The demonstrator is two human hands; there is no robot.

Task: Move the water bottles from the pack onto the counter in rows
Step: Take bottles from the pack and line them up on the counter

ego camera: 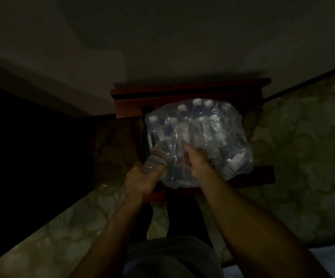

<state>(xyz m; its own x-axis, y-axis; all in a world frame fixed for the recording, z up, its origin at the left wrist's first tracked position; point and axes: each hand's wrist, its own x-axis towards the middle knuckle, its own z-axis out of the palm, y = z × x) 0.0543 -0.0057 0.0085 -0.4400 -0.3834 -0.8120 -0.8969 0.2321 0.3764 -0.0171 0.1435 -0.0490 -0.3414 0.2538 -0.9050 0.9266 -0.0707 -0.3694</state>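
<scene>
Dim room, patterned floor [303, 157]

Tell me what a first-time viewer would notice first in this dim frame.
The eye goes to the shrink-wrapped pack of water bottles, the brightest thing, sitting on a dark red wooden stand at centre. Next, the left hand grips a bottle at the pack's near-left corner, while the right hand pinches the plastic wrap beside it. Patterned floor surrounds the stand.

— Items obscured? — Bottles [200, 125] inside the shrink-wrap pack [233, 157]: count and labels unreadable through creased film and dimness.
— Cut off? — Both forearms, at the lower edge.
</scene>
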